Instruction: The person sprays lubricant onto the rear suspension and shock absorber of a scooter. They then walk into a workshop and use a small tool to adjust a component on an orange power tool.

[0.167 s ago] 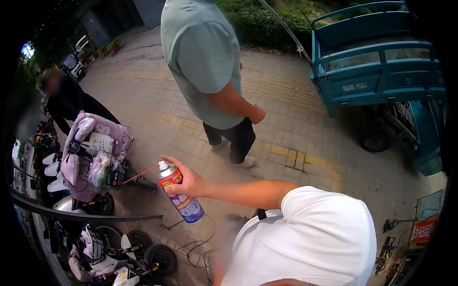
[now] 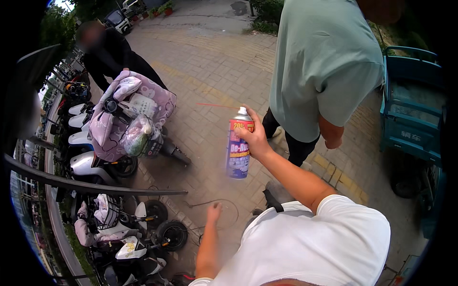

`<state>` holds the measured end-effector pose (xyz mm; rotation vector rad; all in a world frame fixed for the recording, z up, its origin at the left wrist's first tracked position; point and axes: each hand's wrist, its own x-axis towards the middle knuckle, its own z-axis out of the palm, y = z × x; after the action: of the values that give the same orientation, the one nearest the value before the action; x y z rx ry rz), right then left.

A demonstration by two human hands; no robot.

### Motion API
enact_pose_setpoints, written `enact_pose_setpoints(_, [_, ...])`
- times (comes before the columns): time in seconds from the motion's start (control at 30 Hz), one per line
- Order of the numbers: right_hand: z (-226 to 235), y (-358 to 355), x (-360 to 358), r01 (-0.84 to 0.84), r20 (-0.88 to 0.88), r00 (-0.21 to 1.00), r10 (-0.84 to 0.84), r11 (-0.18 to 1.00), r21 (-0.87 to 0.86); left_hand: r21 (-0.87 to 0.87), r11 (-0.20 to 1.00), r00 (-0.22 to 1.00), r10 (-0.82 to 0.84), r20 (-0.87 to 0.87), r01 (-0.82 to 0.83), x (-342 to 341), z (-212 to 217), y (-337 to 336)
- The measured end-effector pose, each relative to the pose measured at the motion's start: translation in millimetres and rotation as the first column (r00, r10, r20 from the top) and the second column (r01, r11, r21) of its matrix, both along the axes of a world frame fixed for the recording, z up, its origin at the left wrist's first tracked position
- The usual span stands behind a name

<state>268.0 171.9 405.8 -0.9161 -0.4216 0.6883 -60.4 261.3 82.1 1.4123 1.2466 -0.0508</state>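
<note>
My right hand point(image 2: 254, 138) grips a spray can point(image 2: 237, 162) with a purple and red body and a white nozzle. A thin red straw point(image 2: 214, 104) sticks out of the nozzle toward the left. The can is held upright, its thumb side facing me. My left hand point(image 2: 214, 212) hangs low in front of my white shirt, small and blurred; its finger position cannot be made out. Beyond the straw's tip, to the left, stands a scooter point(image 2: 172, 151) with a pink patterned cover point(image 2: 107, 138) and bags at its front.
A person in dark clothes point(image 2: 112, 50) stands at the covered scooter. Another in a pale green shirt point(image 2: 324, 71) stands close ahead on the right. Several scooters point(image 2: 88, 164) line the left, behind a dark bar point(image 2: 95, 183). A teal cargo tricycle point(image 2: 410, 128) is at the right edge.
The view has turned left. My right hand with the can has shifted right in the picture, and the can has gone from tilted to upright. My left hand has come into view.
</note>
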Motion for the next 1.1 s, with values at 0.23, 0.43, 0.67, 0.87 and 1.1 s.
enact_pose_setpoints(0.23, [-86.1, 196.1, 165.4, 0.28, -0.19, 0.939, -0.286, 0.958, -0.058, 0.137, 0.982, 0.988, 0.142, -0.061, -0.133, 91.2, -21.0, 265.0])
enact_pose_setpoints(0.43, [-107.7, 375.1, 329.7, 0.352, -0.109, 0.925, -0.363, 0.93, -0.109, 0.015, 0.986, 0.914, -0.145, -0.38, 0.163, 136.9, -77.9, 341.5])
enact_pose_setpoints(0.67, [-75.0, 623.0, 492.6, 0.289, -0.023, 0.957, -0.289, 0.957, -0.032, -0.272, 0.941, 0.822, -0.313, -0.475, 0.201, 195.6, -99.1, 539.0])
enact_pose_setpoints(0.87, [-117.0, 804.3, 633.0, 0.409, -0.155, 0.895, -0.417, 0.909, -0.081, 0.014, 0.924, 0.853, -0.347, -0.389, 0.382, 462.4, -73.9, 804.6])
enact_pose_setpoints(1.1, [-117.7, 968.5, 750.1, 0.336, -0.02, 0.938, -0.346, 0.923, -0.188, 0.32, 0.937, 0.973, -0.192, 0.127, 0.143, 751.4, 15.0, 1073.3])
